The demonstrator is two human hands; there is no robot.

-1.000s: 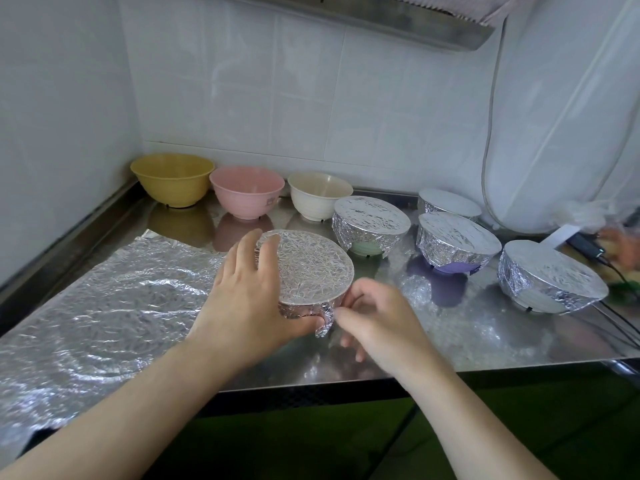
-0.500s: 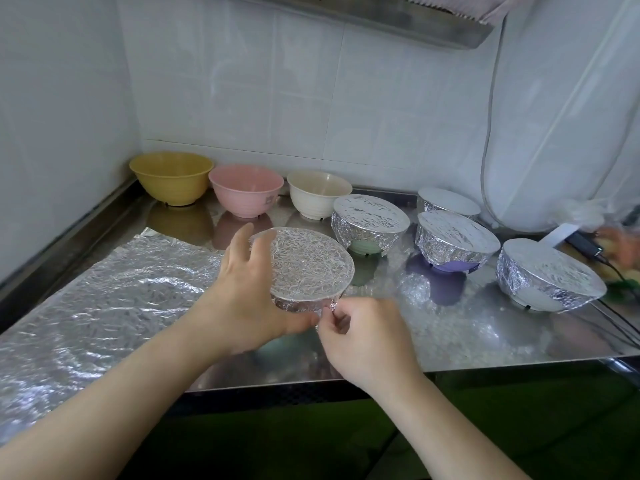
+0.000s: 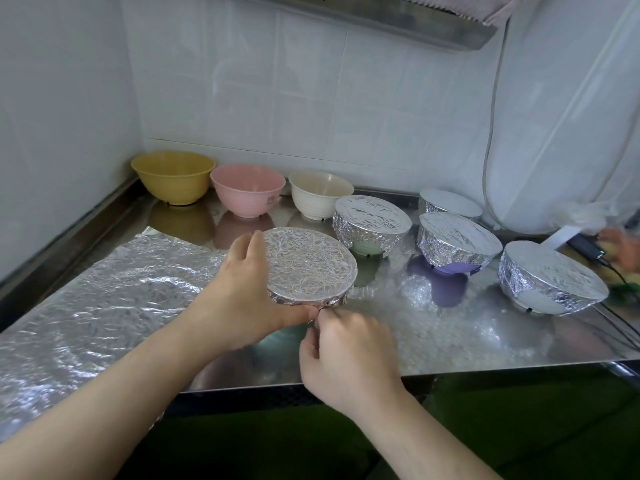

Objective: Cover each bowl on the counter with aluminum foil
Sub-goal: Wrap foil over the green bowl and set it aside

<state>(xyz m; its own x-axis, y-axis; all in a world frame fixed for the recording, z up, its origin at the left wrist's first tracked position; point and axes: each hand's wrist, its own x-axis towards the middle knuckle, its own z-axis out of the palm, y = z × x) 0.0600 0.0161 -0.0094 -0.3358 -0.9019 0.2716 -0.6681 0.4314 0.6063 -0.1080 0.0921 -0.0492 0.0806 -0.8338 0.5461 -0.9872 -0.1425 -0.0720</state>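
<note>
Steel counter below, the left hand grips the foil-covered bowl while the right hand pinches its rim foil, which could tear if tugged.

Bright, soft daylight; glare on the steel counter; wide-angle bending at edges.
</note>
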